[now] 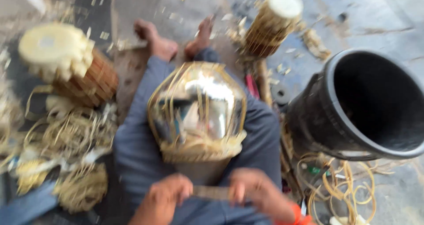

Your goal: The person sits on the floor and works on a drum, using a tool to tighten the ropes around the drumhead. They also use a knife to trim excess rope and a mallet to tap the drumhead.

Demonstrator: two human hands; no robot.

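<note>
A: From the head view, what are the hands on?

B: Both hold one flat cane strip (211, 192), stretched between them just below the shiny metal pot (197, 106) that rests on the person's lap. The left hand (164, 197) has its fingers (182, 190) clenched on the strip's left end; the right hand (253, 190) has its fingers (234, 193) pinching the right end. The picture is blurred, so I cannot tell how tight either grip is.

A: And the pot?

B: It carries thin cane ribs running up its sides and a woven band (201, 151) around its lower end, the end nearest the hands.

A: How would you handle the strip well?

B: My judgement: keep it flat and taut between both hands, untwisted, and keep the pot steady between the legs so the upright ribs stay evenly spaced.

A: Count things for me.

B: One metal pot. One strip in hand. Two cane-wrapped drums: one (70, 61) to the left of the pot, one (273, 23) up and to its right. One black bucket (366, 106) lying tilted to the pot's right, mouth open. Two bare feet (176, 39) beyond the pot on the floor (380, 17). Loose cane coils (340, 185) lie right of the pot and tangled heaps (66, 136) left of it; too blurred to count.
</note>
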